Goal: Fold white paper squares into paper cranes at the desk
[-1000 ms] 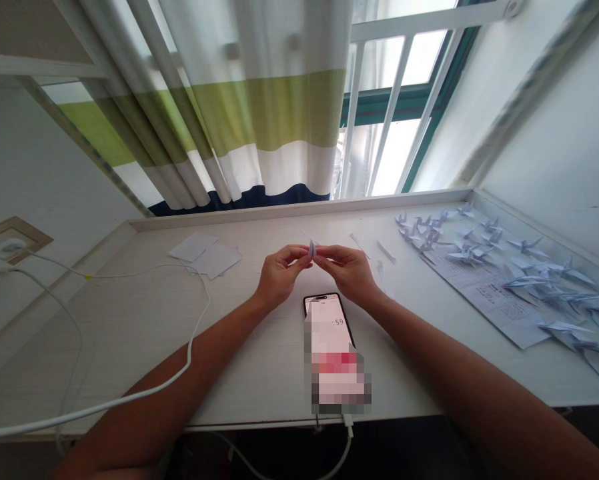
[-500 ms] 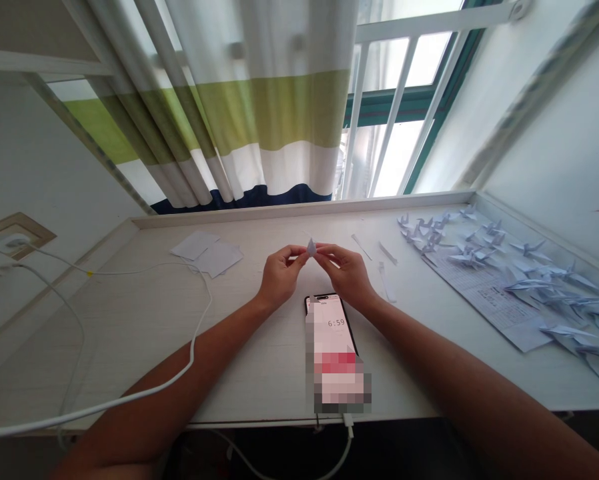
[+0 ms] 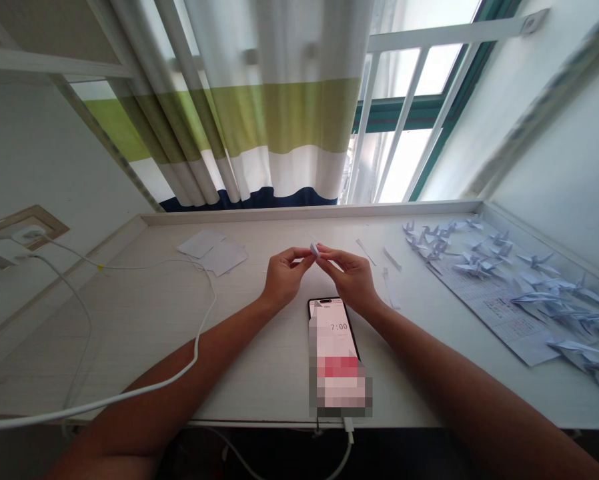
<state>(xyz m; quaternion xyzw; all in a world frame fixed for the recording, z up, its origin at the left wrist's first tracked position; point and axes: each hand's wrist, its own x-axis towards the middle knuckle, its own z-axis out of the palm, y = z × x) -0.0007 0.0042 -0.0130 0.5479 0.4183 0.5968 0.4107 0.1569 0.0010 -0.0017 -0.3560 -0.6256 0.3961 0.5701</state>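
A long white table (image 3: 104, 320) spreads out under my forearms, with the striped curtain (image 3: 279, 113) and the barred window (image 3: 404, 133) beyond my hands. Off past my right hand, paper cranes (image 3: 499, 280) crowd a printed sheet (image 3: 509, 320); past my left hand lie loose white paper squares (image 3: 212, 253) and the white charging cable (image 3: 199, 333). Just below my wrists sits the phone (image 3: 332, 353), its clock now at 7:00 instead of 6:59 (the rest of the screen is pixelated). Narrow paper strips (image 3: 392, 259) lie near my right hand. My left hand (image 3: 285, 277) and right hand (image 3: 352, 280) are close together, fingertips pinching the small folded paper piece (image 3: 314, 250) between them, so it is off the table, held up in the air.
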